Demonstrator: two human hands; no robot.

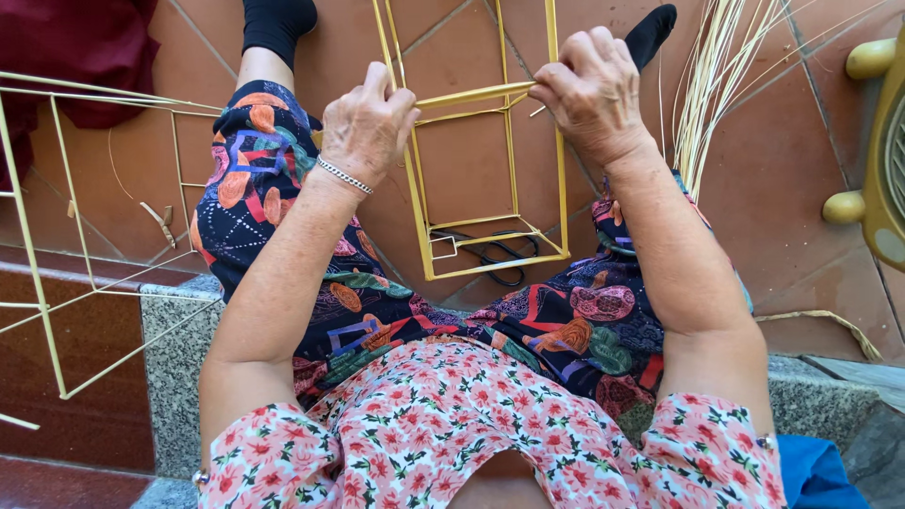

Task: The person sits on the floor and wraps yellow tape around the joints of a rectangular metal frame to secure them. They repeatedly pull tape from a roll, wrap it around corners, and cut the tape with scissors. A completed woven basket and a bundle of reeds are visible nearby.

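A seated person is working over a tall yellow frame of thin bamboo sticks [490,179], which is standing between the knees. The left hand [370,123] is curling closed around the frame's left upright, seemingly steadying it. The right hand [592,90] is pinching a yellow crossbar strip [471,95] at the right upright, apparently fixing it there. Black scissors [500,253] are lying on the tiled floor [782,160] beneath; a bundle of pale reed strips [716,75] is leaning nearby. No packages or labels are showing.

Both forearms extended forward; left hand [368,123] fisted, fingers curled tight; right hand [592,90] pinching, knuckles up, wrists level.
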